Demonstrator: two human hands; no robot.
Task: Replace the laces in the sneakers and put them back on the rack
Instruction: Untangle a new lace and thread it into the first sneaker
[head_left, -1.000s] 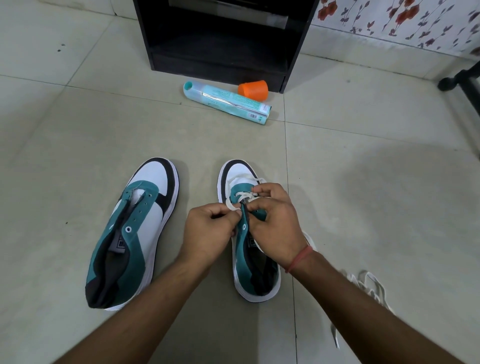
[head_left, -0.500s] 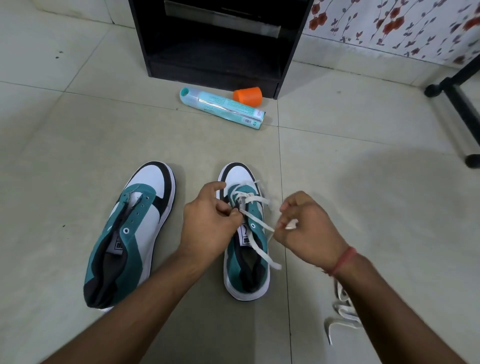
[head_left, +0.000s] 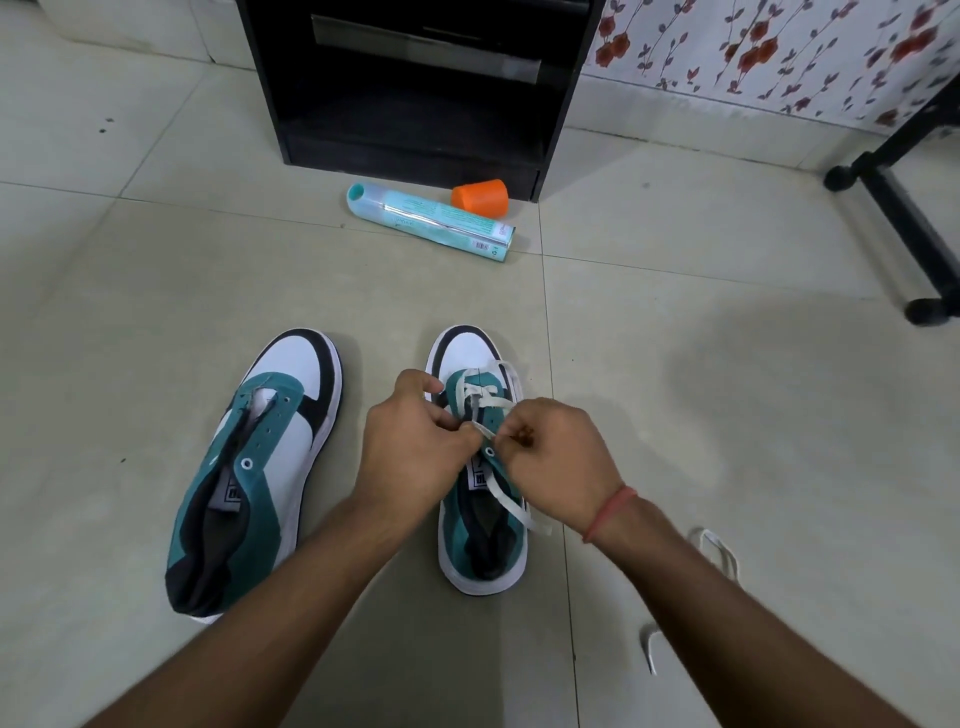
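Half a second ago the right hand (head_left: 558, 457) was drawn out to the side with the lace taut; now it is back in over the tongue, close against the left hand (head_left: 415, 447), and both meet above the middle eyelets of the right-hand sneaker (head_left: 480, 467). The left hand's fingers are pinched on the white lace (head_left: 488, 402) where it crosses the tongue. The right hand is curled shut just beside them, seemingly on the same lace, though its fingertips are turned away and the grip itself is hidden.

The sneaker lies straight ahead of the hands on the tiled floor (head_left: 727, 415), long axis running away from the person, toe toward the black rack (head_left: 415, 93). Only the rows nearest the toe are laced — a free end trails back across the heel opening. Both hands sit equally near the next eyelets, one to each side of the tongue.

The other sneaker (head_left: 254, 467) lies to the left, well apart, with bare eyelets. A second loose lace (head_left: 719, 551) rests on the floor by the right forearm.

The rack's open shelves look dark and empty as far as the view reaches. In front of it lie a teal tube-shaped box (head_left: 431, 221) and, just beside it, an orange cap (head_left: 480, 196).
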